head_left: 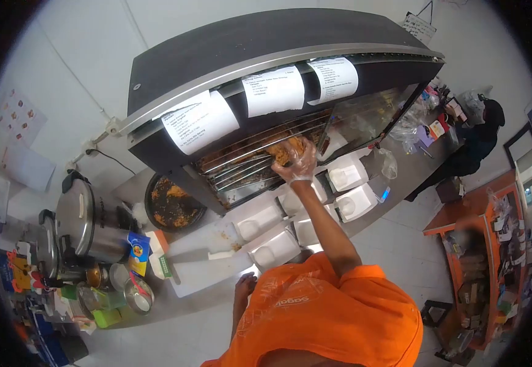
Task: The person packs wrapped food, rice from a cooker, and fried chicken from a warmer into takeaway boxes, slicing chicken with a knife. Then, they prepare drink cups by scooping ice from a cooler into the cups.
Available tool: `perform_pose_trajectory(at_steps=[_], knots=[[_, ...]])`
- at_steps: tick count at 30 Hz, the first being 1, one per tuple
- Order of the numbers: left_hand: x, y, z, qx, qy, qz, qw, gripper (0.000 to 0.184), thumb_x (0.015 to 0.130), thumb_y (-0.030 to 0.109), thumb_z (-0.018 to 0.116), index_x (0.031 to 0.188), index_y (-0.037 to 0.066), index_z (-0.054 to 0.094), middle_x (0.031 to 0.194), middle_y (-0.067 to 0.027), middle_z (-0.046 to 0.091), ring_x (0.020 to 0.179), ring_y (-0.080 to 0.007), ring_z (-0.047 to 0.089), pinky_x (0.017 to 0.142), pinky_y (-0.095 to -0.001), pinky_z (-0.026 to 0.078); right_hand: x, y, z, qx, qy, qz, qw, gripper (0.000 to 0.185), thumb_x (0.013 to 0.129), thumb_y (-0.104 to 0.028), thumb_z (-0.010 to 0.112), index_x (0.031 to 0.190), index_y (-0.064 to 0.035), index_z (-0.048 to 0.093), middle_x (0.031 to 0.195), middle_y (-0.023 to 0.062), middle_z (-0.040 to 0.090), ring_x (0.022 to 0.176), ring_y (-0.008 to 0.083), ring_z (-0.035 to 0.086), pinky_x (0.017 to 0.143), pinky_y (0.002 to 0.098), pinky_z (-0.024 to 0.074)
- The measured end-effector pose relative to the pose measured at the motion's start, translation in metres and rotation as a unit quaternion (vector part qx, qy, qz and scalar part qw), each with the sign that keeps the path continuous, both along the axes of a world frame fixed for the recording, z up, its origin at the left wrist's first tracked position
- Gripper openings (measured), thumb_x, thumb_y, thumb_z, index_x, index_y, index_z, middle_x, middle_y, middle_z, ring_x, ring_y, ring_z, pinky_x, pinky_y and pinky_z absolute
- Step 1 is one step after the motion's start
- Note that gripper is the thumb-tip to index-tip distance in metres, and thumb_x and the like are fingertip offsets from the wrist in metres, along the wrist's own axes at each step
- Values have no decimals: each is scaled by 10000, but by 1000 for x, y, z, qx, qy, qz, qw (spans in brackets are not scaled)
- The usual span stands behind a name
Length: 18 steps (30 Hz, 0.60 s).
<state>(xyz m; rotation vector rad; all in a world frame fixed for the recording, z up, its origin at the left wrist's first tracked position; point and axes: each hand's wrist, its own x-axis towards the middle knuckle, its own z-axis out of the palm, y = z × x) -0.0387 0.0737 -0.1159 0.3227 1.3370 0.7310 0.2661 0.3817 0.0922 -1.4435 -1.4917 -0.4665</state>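
My right hand, in a clear plastic glove, reaches into the dark display warmer with its fingers round a piece of golden fried food, over the wire rack. My left hand is low beside the counter's front edge, near the white boards; its fingers are small and dark, and their shape is unclear. Below the warmer stand several open white boxes, among them a front one and a back right one, with pale rounded portions inside.
Left of the warmer are a black pan with crumbs, a large metal pot and a blue packet. A person in dark clothes is at the far right, beyond plastic bags. An orange shelf stands at the right.
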Motion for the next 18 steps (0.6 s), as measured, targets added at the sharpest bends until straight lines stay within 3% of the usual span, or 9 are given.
perform_pose_trajectory(at_steps=[1, 4, 6, 7, 8, 10, 11, 14, 18], knots=[[0, 1, 5, -4, 6, -4, 1000, 379, 926, 149, 612, 1264, -22, 597, 1110, -137, 687, 1003, -202, 653, 873, -320, 530, -5, -3, 2, 17, 7, -8, 1000, 655, 579, -321, 797, 1215, -300, 643, 1278, 225, 467, 1152, 452, 481, 935, 583, 469], [-5, -5, -21, 11, -30, 31, 999, 281, 929, 175, 649, 1171, 33, 653, 942, -97, 678, 758, -197, 661, 666, -302, 562, -16, -26, 10, -49, 71, -17, 996, 649, 590, -288, 793, 1216, -264, 622, 1242, 172, 511, 1160, 389, 505, 954, 518, 485], [-8, -12, -34, 176, 60, -45, 982, 281, 925, 174, 648, 1173, 42, 656, 977, -104, 680, 782, -200, 666, 665, -302, 560, -20, -38, 16, -77, 141, 6, 987, 619, 582, -208, 789, 1179, -237, 630, 1169, 150, 545, 1128, 359, 544, 939, 494, 498], [-9, -16, -32, 176, 68, -49, 981, 286, 924, 182, 646, 1176, 47, 656, 988, -103, 682, 792, -201, 669, 672, -308, 560, -22, -42, 21, -56, 241, 79, 966, 571, 654, -150, 790, 1198, -168, 618, 1182, 115, 569, 1098, 274, 578, 923, 399, 523], [-10, -21, -30, 175, 77, -53, 980, 291, 923, 189, 644, 1179, 52, 656, 1000, -102, 683, 803, -203, 671, 679, -314, 560, -17, -41, 7, -56, 276, 95, 955, 580, 659, -145, 801, 1205, -150, 607, 1173, 96, 576, 1077, 264, 586, 912, 382, 525], [-3, -14, -4, 6, 21, 10, 1000, 311, 922, 221, 637, 1190, 64, 653, 1011, -91, 688, 821, -208, 677, 708, -338, 560, 0, -41, -32, -65, 349, 123, 927, 601, 667, -136, 825, 1218, -114, 585, 1154, 59, 591, 1036, 243, 602, 891, 348, 530], [1, -12, 14, -1, 44, -3, 999, 336, 925, 252, 628, 1210, 75, 646, 1026, -81, 688, 848, -208, 678, 741, -356, 555, 3, -52, -21, -98, 475, 199, 852, 573, 724, -126, 809, 1242, -103, 564, 1133, 47, 592, 994, 184, 609, 856, 311, 531], [9, -18, 42, -1, 74, -35, 997, 384, 944, 332, 593, 1259, 114, 625, 1095, -53, 678, 964, -193, 665, 825, -367, 528, 23, -81, -7, -167, 662, 249, 687, 507, 786, -110, 768, 1246, -108, 555, 1129, 42, 580, 995, 123, 590, 795, 285, 537], [23, -19, 59, -16, 83, -50, 995, 364, 969, 333, 566, 1260, 122, 624, 1122, -51, 672, 967, -177, 648, 811, -338, 513, 44, -129, 31, -164, 746, 257, 593, 496, 843, -244, 711, 1272, -107, 502, 1116, 47, 578, 900, 138, 601, 726, 297, 560]])
